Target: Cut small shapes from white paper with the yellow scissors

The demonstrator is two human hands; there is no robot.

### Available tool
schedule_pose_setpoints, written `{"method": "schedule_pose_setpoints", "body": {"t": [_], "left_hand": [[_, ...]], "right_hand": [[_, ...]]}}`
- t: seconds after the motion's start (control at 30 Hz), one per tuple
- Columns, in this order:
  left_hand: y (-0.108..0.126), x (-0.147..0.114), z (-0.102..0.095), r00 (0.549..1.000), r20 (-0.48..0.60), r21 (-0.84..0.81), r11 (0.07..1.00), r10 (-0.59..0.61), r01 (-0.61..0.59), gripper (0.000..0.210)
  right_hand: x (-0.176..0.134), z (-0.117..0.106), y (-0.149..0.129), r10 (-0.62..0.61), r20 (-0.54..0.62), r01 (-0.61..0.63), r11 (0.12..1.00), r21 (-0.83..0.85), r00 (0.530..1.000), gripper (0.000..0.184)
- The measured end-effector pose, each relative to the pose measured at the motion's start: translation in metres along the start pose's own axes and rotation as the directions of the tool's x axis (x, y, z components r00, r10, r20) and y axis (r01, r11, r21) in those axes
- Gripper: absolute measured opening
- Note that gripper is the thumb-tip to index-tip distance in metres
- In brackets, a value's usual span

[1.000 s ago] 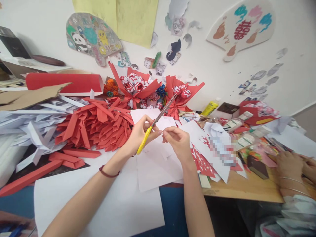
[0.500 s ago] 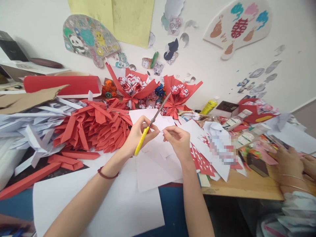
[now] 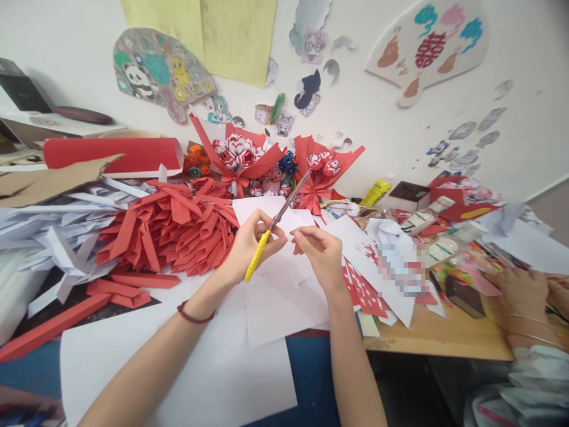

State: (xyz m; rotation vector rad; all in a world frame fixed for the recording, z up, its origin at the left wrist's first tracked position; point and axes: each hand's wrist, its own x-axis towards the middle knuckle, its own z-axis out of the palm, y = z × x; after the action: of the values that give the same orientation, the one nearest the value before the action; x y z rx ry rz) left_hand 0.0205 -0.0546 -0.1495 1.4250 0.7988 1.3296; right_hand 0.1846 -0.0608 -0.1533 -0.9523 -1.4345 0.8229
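Observation:
My left hand [image 3: 242, 249] is closed around a pair of scissors [image 3: 256, 258] with yellow handles, its blades pointing up and away to the right. The thumb and index finger of that hand come together just beside my right hand [image 3: 320, 252]. My right fingers are pinched too, and whatever is between them is too small to make out. Under both hands lie white paper sheets [image 3: 284, 314], overlapping one another. A larger white sheet [image 3: 178, 367] spreads beneath my left forearm.
Folded red paper strips [image 3: 173, 225] and white strips [image 3: 57, 237] are heaped at left. Behind stand two red-wrapped paper bouquets [image 3: 235, 151]. Bottles, a yellow bottle [image 3: 377, 190] and paper scraps crowd the right side. Another person's hands [image 3: 524, 293] rest on the wooden table [image 3: 435, 341].
The scissors have shifted very slightly to the right. At the far right, the other person's hand has moved a little. My hands stay almost in place.

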Motion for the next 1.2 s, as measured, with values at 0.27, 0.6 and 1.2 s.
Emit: {"method": "schedule_pose_setpoints", "body": {"t": [0.27, 0.6, 1.2], "left_hand": [[-0.0009, 0.0011, 0.0001, 0.997, -0.077, -0.022, 1.0, 0.009, -0.011, 0.039], [0.0013, 0.0, -0.0005, 1.0, -0.01, 0.016, 1.0, 0.008, -0.008, 0.037], [0.0, 0.0004, -0.0015, 1.0, 0.014, 0.003, 1.0, 0.002, -0.002, 0.037]], "right_hand": [[-0.0001, 0.0001, 0.0016, 0.022, 0.064, -0.022, 1.0, 0.005, 0.998, 0.021], [0.0005, -0.0015, 0.0022, 0.029, 0.046, -0.03, 0.999, 0.022, 0.999, 0.018], [0.0007, -0.0019, 0.0037, 0.021, 0.064, -0.023, 1.0, 0.021, 0.998, 0.017]]}}
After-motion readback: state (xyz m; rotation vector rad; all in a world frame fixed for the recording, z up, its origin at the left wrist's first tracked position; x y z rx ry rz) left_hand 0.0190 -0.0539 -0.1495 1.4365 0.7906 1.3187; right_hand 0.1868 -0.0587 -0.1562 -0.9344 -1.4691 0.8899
